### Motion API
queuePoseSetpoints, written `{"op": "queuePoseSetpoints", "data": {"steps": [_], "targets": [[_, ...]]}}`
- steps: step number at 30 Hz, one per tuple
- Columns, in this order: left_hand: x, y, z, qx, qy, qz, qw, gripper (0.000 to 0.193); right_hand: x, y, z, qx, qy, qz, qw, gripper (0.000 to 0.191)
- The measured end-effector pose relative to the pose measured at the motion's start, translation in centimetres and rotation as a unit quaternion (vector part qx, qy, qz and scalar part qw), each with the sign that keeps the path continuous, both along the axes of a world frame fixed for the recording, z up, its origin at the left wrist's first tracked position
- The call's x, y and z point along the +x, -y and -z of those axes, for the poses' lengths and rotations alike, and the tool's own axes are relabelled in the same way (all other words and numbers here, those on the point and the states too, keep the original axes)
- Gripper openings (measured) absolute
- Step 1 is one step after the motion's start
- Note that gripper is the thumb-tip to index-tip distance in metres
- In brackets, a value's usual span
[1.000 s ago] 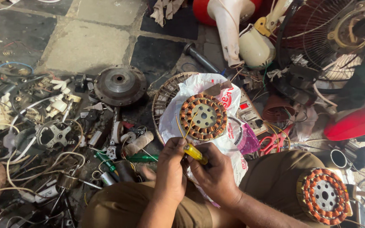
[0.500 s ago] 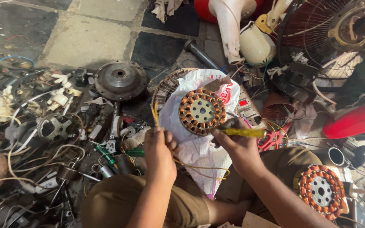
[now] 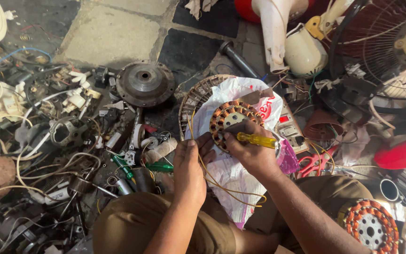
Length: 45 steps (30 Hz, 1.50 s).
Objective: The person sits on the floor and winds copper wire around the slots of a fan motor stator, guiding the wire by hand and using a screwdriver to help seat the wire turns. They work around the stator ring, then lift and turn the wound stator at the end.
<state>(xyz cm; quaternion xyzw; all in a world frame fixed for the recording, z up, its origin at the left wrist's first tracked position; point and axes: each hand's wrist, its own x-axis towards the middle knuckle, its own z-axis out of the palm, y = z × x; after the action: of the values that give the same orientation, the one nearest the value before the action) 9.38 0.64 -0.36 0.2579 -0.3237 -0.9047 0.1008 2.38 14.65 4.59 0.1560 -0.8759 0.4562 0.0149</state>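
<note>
A round motor stator wound with copper coils (image 3: 231,121) lies on a crumpled white plastic bag (image 3: 240,174) spread over the person's lap and the floor, and the work on it looks partly done: the coils sit in place around the ring, while thin yellow wire (image 3: 212,181) trails loose from it down across the bag, not yet tucked or tied. The right hand (image 3: 254,153) is clenched around a yellow-handled screwdriver (image 3: 257,139), its tip at the stator's near edge; the left hand (image 3: 191,167) rests at the stator's left side, fingers curled, pinching the wire as far as can be told. A second copper-wound stator (image 3: 370,230) waits by the right knee (seemingly untouched). Around lie a grey metal motor housing (image 3: 144,83), green-handled tools (image 3: 158,166), red-handled scissors (image 3: 313,164) and a fan guard (image 3: 377,42), crowding the reach on both sides.
</note>
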Motion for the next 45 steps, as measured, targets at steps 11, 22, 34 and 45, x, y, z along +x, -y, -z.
{"op": "queuePoseSetpoints", "data": {"steps": [11, 22, 34, 45], "targets": [[-0.7, 0.5, 0.9, 0.003, 0.006, -0.003, 1.0, 0.019, -1.0, 1.4, 0.6, 0.055, -0.016, -0.016, 0.998, 0.02], [-1.0, 0.4, 1.1, -0.012, 0.01, -0.003, 1.0, 0.019, -1.5, 1.5, 0.8, 0.035, -0.019, -0.024, 0.999, 0.018], [-0.8, 0.1, 1.6, 0.011, -0.014, -0.015, 1.0, 0.017, -1.4, 1.4, 0.4, 0.053, -0.013, -0.021, 0.998, 0.018], [-0.7, -0.2, 1.2, 0.01, -0.018, -0.013, 1.0, 0.016, -1.4, 0.7, 0.7, 0.049, -0.035, -0.047, 0.997, 0.019]]}}
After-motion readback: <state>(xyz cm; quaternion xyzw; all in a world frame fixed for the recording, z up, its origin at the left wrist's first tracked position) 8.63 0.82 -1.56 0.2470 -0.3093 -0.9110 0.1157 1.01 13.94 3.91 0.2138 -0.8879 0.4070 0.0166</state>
